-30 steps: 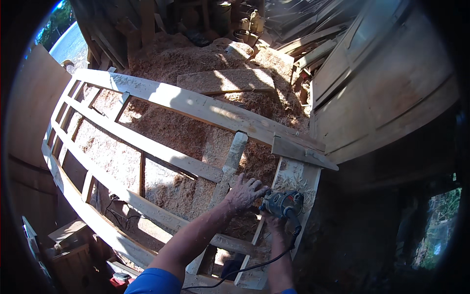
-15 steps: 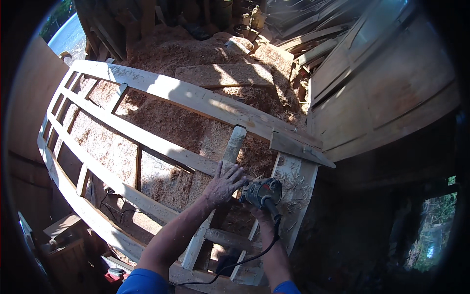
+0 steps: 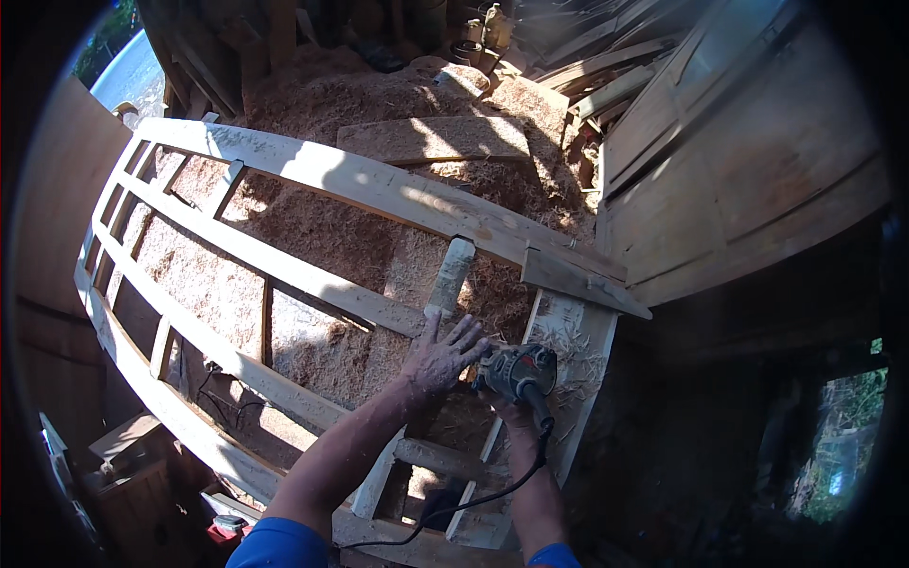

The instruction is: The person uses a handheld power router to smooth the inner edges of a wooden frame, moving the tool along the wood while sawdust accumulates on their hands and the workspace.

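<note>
A large pale wooden frame (image 3: 379,204) of long rails and short crosspieces lies before me. My left hand (image 3: 437,362) rests on it near the right end, palm down with the fingers spread, just left of a dark corded power tool (image 3: 517,369). My right hand (image 3: 512,411) is closed on the tool's near side, partly hidden beneath its body. The tool sits over the frame's wood beside the wide end board (image 3: 582,355), which is strewn with shavings. Its working end is hidden, so its exact kind is unclear. A black cord (image 3: 492,494) runs back past my right forearm.
Sawdust and shavings (image 3: 327,95) heap under and beyond the frame, with a loose board (image 3: 436,140) on them. A short wooden strip (image 3: 582,281) crosses the far right corner. Large panels (image 3: 748,170) lean at right; scrap wood (image 3: 606,71) is piled behind.
The power tool and my right hand have shifted slightly to the right. My left hand has slid a little right and nearer to me, its fingers still spread.
</note>
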Tool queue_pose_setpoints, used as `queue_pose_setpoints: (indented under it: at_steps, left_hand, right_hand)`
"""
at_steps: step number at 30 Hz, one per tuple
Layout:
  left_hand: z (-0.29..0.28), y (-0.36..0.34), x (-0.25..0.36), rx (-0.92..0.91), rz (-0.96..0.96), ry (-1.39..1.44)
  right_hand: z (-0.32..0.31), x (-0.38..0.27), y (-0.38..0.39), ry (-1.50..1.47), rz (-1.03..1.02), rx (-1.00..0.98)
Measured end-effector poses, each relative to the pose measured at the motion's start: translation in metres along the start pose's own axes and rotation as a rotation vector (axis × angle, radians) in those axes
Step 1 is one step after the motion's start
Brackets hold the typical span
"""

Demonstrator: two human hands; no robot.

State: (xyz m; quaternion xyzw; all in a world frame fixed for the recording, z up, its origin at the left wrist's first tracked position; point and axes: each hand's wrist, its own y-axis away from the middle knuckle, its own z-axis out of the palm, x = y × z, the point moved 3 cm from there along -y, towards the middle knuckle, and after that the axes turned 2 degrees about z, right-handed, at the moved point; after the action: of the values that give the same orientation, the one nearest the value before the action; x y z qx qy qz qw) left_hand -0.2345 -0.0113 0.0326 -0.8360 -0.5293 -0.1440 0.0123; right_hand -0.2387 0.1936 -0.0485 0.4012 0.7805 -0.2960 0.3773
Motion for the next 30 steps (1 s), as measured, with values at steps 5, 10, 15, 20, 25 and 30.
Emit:
queue_pose_setpoints:
  at_steps: [5,10,15,20,25,30]
  left_hand:
    - [-0.003,-0.011,0.016,-0.034,0.004,0.067]
    - [0.015,-0.018,0.02,-0.035,0.017,-0.002]
    - [0.007,-0.034,0.034,-0.016,0.041,0.036]
    - [0.001,-0.028,0.025,0.014,0.013,0.019]
    - [0.012,0.005,-0.012,0.059,-0.063,-0.009]
    - [-0.015,0.026,-0.026,-0.002,-0.137,0.066]
  right_hand:
    - [-0.021,-0.011,0.008,0.196,-0.066,0.035]
    - [-0.016,-0.019,0.018,0.776,-0.249,0.08]
    - [-0.016,0.034,0.053,1.466,-0.302,0.037]
    - [-0.033,-0.023,0.012,0.571,-0.202,0.193]
    - [0.002,-0.042,-0.01,0.139,-0.112,0.107]
    - [0.03,-0.048,-0.019,-0.094,0.062,0.045]
